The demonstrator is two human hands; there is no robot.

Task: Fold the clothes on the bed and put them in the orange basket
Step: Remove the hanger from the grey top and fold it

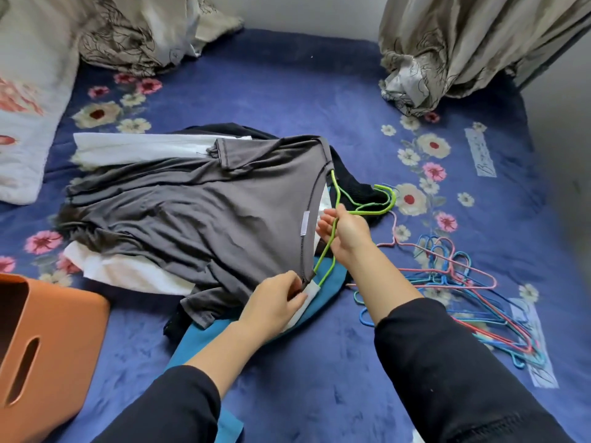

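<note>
A grey T-shirt (192,199) lies on top of a pile of clothes in the middle of the bed, with white (137,148), black (351,183) and teal (204,340) garments under it. A green wire hanger (358,206) sticks out of its neck opening. My right hand (345,231) grips the hanger near the collar. My left hand (275,302) pinches the grey shirt's shoulder edge at the neckline. The orange basket (48,340) stands at the lower left.
A heap of pink and blue wire hangers (454,276) lies to the right on the blue floral blanket (287,91). Patterned curtains (454,49) hang at the back right, bedding (28,100) is bunched at the left.
</note>
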